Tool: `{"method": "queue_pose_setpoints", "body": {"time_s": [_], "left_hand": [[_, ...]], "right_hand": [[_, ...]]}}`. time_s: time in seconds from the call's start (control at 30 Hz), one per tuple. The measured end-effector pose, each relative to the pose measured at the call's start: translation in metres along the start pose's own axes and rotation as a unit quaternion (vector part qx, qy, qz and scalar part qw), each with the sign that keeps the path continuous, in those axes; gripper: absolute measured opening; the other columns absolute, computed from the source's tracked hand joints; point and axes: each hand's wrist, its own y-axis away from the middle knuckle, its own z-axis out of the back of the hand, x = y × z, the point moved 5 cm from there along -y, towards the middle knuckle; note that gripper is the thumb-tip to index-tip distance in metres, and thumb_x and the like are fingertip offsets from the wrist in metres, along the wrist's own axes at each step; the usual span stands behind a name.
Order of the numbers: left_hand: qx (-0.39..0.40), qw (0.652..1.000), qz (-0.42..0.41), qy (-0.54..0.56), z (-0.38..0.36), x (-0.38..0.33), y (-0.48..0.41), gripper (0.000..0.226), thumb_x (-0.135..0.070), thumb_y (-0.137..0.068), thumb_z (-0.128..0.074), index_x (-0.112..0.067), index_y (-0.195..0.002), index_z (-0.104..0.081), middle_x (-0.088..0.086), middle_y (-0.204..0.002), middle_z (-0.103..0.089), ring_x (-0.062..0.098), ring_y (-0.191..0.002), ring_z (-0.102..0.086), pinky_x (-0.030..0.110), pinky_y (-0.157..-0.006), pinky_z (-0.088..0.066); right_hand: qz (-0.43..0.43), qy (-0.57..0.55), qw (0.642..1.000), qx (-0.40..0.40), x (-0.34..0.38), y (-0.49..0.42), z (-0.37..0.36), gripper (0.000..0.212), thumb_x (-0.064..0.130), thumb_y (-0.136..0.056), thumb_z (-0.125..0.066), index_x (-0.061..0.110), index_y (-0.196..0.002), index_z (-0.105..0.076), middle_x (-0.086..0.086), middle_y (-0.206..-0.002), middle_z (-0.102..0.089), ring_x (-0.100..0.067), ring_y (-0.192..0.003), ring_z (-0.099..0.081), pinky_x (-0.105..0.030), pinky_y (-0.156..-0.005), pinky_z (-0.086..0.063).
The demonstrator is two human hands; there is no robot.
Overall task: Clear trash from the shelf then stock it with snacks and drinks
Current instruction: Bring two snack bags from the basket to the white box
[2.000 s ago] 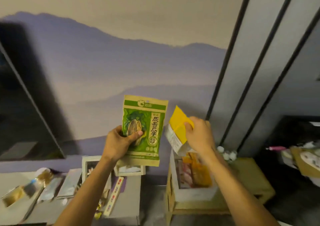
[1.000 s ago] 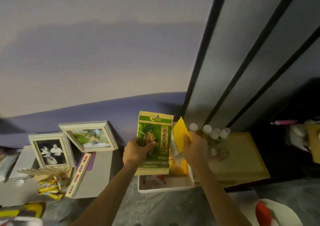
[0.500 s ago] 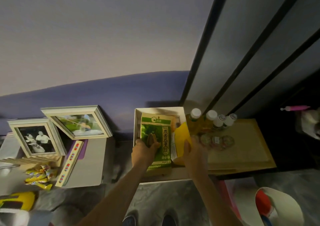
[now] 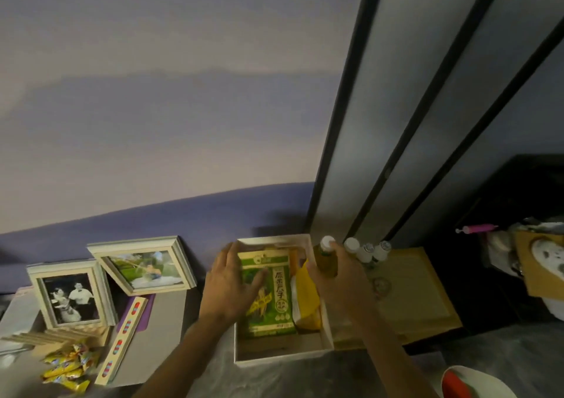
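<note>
A green sunflower-seed packet lies in an open white box with a yellow packet beside it on the right. My left hand rests on the green packet's left side with fingers spread. My right hand curls round a yellow-green drink bottle with a white cap at the box's right edge. Three more white-capped bottles stand behind it on the wooden shelf top.
Two framed photos lean against the purple wall on a grey surface at left, with a striped strip and yellow wrappers. A white bowl with something red sits at bottom right. Dark furniture with clutter stands far right.
Both packets went down into the white box. My left hand loosened off the green packet and lies on it; my right hand left the yellow packet and took hold of the bottle.
</note>
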Motion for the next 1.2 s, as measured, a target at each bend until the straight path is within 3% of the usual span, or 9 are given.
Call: {"method": "queue_pose_setpoints", "body": {"time_s": [0.07,0.13,0.2,0.3,0.5,0.73,1.07,1.2], "left_hand": [[0.01,0.999,-0.014,-0.05,0.04,-0.014,-0.004,0.11,-0.094,-0.084,-0.036,-0.027,-0.168,-0.014,-0.004,-0.176,-0.014,0.021,-0.162,-0.01,0.049,-0.13,-0.015],[0.004,0.996,-0.038,-0.08,0.08,-0.03,-0.006,0.121,-0.102,-0.075,-0.015,-0.026,-0.17,-0.006,-0.005,-0.177,0.0,0.016,-0.163,0.008,0.047,-0.132,-0.001],[-0.015,0.994,-0.06,-0.094,0.12,-0.051,-0.007,0.121,-0.102,-0.075,-0.009,-0.026,-0.169,-0.002,-0.005,-0.177,0.004,0.015,-0.162,0.012,0.048,-0.133,0.001],[-0.048,0.991,-0.083,-0.093,0.182,-0.085,-0.005,0.12,-0.101,-0.077,-0.009,-0.024,-0.17,-0.006,-0.004,-0.177,-0.002,0.015,-0.163,0.006,0.046,-0.132,0.0],[-0.109,0.981,-0.132,-0.093,0.286,-0.131,0.008,0.107,-0.09,-0.086,-0.026,-0.021,-0.166,-0.028,0.003,-0.173,-0.028,0.023,-0.16,-0.025,0.048,-0.129,-0.022],[-0.173,0.973,-0.103,-0.11,0.365,-0.111,0.055,0.106,-0.088,-0.085,-0.027,-0.019,-0.164,-0.033,0.004,-0.171,-0.033,0.024,-0.157,-0.031,0.048,-0.127,-0.026],[-0.326,0.929,0.098,-0.148,0.452,-0.005,0.222,0.101,-0.087,-0.091,-0.029,-0.017,-0.165,-0.031,0.005,-0.171,-0.033,0.025,-0.155,-0.034,0.053,-0.125,-0.031],[-0.37,0.897,0.195,-0.143,0.456,0.042,0.322,0.098,-0.086,-0.092,-0.031,-0.019,-0.163,-0.032,0.007,-0.169,-0.035,0.028,-0.151,-0.039,0.049,-0.123,-0.034]], "right_hand": [[0.022,0.025,0.999,0.0,0.028,0.002,0.026,0.094,0.087,-0.082,-0.047,0.03,-0.155,-0.032,0.003,-0.155,-0.046,-0.022,-0.14,-0.049,-0.045,-0.11,-0.046],[0.05,0.06,0.997,-0.006,0.061,0.007,0.052,0.107,0.094,-0.079,-0.04,0.033,-0.162,-0.015,0.005,-0.171,-0.018,-0.022,-0.155,-0.024,-0.048,-0.119,-0.033],[0.066,0.085,0.994,-0.018,0.093,0.012,0.079,0.113,0.098,-0.076,-0.034,0.034,-0.164,-0.005,0.007,-0.174,-0.005,-0.02,-0.159,-0.012,-0.048,-0.122,-0.026],[0.079,0.109,0.99,-0.04,0.141,0.019,0.117,0.117,0.099,-0.075,-0.03,0.031,-0.165,0.0,0.008,-0.174,0.002,-0.019,-0.159,-0.006,-0.048,-0.122,-0.023],[0.111,0.121,0.982,-0.09,0.22,0.042,0.161,0.116,0.096,-0.078,-0.035,0.028,-0.165,0.0,0.005,-0.174,-0.001,-0.02,-0.16,-0.005,-0.044,-0.123,-0.019],[0.21,0.124,0.966,-0.083,0.311,0.07,0.139,0.11,0.09,-0.084,-0.035,0.022,-0.166,-0.011,0.004,-0.174,-0.012,-0.018,-0.159,-0.014,-0.039,-0.124,-0.023],[0.412,0.108,0.901,0.087,0.447,0.142,0.01,0.099,0.074,-0.092,-0.049,0.018,-0.166,-0.014,-0.001,-0.173,-0.018,-0.021,-0.156,-0.025,-0.037,-0.121,-0.029],[0.467,0.095,0.864,0.161,0.471,0.201,-0.052,0.101,0.079,-0.088,-0.047,0.02,-0.165,-0.019,-0.005,-0.17,-0.026,-0.027,-0.152,-0.033,-0.042,-0.119,-0.033]]}}
